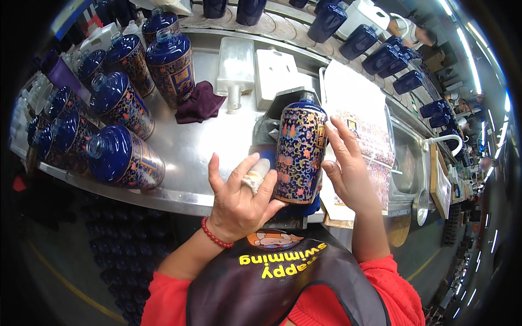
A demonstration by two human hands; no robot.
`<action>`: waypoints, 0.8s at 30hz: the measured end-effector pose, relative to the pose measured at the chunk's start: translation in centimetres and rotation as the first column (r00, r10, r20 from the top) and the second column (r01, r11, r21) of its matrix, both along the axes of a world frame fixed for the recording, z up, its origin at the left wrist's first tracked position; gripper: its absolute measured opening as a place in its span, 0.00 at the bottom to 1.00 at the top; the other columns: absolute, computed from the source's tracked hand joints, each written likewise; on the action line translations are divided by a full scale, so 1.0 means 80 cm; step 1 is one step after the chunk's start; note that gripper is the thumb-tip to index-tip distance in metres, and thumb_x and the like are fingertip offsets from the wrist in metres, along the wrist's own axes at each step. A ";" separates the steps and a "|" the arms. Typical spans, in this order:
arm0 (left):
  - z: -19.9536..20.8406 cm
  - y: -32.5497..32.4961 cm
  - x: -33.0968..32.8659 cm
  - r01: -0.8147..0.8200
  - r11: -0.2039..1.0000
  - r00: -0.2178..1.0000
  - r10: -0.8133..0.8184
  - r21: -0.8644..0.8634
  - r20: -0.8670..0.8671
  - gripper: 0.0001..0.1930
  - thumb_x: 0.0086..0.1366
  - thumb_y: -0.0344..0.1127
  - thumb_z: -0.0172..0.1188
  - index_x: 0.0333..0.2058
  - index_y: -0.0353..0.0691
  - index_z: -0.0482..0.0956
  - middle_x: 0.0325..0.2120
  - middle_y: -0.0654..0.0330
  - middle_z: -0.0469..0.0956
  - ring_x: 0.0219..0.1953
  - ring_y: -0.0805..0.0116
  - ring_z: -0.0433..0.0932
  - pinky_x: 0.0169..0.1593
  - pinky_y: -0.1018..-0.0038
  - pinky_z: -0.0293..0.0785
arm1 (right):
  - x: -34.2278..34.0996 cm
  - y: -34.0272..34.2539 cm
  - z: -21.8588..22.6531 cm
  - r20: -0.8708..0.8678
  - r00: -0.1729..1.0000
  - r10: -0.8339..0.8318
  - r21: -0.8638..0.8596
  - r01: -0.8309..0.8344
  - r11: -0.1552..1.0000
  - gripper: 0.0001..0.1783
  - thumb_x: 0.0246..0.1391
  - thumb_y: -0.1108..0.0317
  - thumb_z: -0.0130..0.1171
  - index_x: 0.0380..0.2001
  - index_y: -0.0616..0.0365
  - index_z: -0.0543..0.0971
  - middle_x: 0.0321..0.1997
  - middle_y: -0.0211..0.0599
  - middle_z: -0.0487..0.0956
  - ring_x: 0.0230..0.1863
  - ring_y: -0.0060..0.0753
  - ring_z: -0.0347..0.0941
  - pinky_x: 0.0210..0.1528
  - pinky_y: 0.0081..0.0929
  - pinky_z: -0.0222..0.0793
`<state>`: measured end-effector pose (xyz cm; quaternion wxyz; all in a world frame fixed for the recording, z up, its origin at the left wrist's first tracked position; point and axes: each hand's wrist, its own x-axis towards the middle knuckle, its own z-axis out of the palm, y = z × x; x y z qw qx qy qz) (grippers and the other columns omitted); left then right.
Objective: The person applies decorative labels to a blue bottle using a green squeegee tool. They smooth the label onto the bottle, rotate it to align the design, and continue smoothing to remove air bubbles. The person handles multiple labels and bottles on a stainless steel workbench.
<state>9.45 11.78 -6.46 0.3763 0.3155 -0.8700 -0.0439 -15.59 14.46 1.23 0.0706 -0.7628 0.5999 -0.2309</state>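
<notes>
A blue glass bottle [300, 155] with a dense floral pattern in orange, gold and white leans back on a dark stand in front of me, its neck pointing away. My left hand [239, 190] is at its lower left, fingers spread, the thumb touching the bottle's base. A whitish wrap [253, 180] covers one of its fingers. On the other side, my right hand [348, 168] has its fingers stretched out along the bottle's right edge, by a gold-framed label. Blue cloth [307, 208] shows below the base.
Several patterned blue bottles [125, 157] stand at the left of the metal table [190, 157], near a purple cloth [200, 102]. Behind are a clear bottle [235, 70] and a white container [273, 73]. Printed sheets [359, 119] and a sink [405, 163] lie right. Plain blue bottles [359, 42] line the conveyor.
</notes>
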 end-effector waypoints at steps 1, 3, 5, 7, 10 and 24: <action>0.000 -0.003 0.000 0.037 0.997 0.998 -0.034 0.065 -0.046 0.33 0.53 0.57 0.71 0.50 0.37 0.81 0.45 0.47 0.80 0.59 0.51 0.73 0.67 0.28 0.41 | -0.001 -0.004 0.001 -0.010 1.000 0.000 0.006 0.000 1.000 0.34 0.61 0.67 0.63 0.69 0.57 0.67 0.73 0.55 0.61 0.72 0.59 0.60 0.71 0.46 0.59; 0.000 -0.009 0.000 0.116 0.974 0.985 -0.088 0.194 -0.147 0.33 0.56 0.59 0.69 0.51 0.37 0.80 0.48 0.47 0.79 0.60 0.49 0.72 0.68 0.31 0.42 | -0.001 -0.010 0.003 -0.030 1.000 0.001 0.028 0.000 1.000 0.34 0.60 0.67 0.64 0.69 0.55 0.67 0.74 0.55 0.60 0.72 0.59 0.60 0.71 0.46 0.59; 0.001 -0.019 -0.002 0.187 0.933 0.960 -0.107 0.306 -0.260 0.32 0.64 0.60 0.63 0.55 0.39 0.78 0.51 0.48 0.77 0.60 0.46 0.70 0.69 0.40 0.46 | -0.001 -0.014 0.005 -0.008 1.000 0.007 0.038 -0.007 0.999 0.35 0.59 0.66 0.65 0.69 0.51 0.68 0.74 0.54 0.60 0.72 0.59 0.59 0.70 0.47 0.60; 0.002 -0.034 -0.012 0.210 0.922 0.926 -0.081 0.326 -0.368 0.31 0.67 0.58 0.60 0.57 0.39 0.77 0.52 0.48 0.77 0.60 0.44 0.70 0.70 0.44 0.48 | 0.001 -0.018 0.007 0.003 1.000 0.021 0.034 -0.021 0.999 0.36 0.58 0.66 0.66 0.69 0.50 0.68 0.74 0.54 0.60 0.71 0.60 0.60 0.70 0.47 0.60; 0.006 -0.054 -0.031 0.236 0.921 0.920 -0.109 0.310 -0.375 0.30 0.71 0.56 0.56 0.64 0.43 0.73 0.56 0.47 0.74 0.60 0.42 0.67 0.68 0.47 0.52 | 0.005 -0.022 0.011 -0.012 1.000 -0.004 0.072 0.005 0.997 0.36 0.56 0.65 0.67 0.69 0.49 0.69 0.73 0.56 0.61 0.70 0.61 0.60 0.70 0.48 0.60; 0.017 -0.069 -0.060 0.161 0.925 0.964 -0.074 0.345 -0.254 0.37 0.70 0.60 0.54 0.69 0.41 0.66 0.60 0.39 0.69 0.61 0.40 0.66 0.66 0.44 0.52 | 0.008 -0.032 0.013 -0.099 0.994 -0.037 0.091 0.046 0.995 0.35 0.57 0.60 0.67 0.67 0.50 0.72 0.70 0.58 0.63 0.67 0.62 0.63 0.68 0.49 0.61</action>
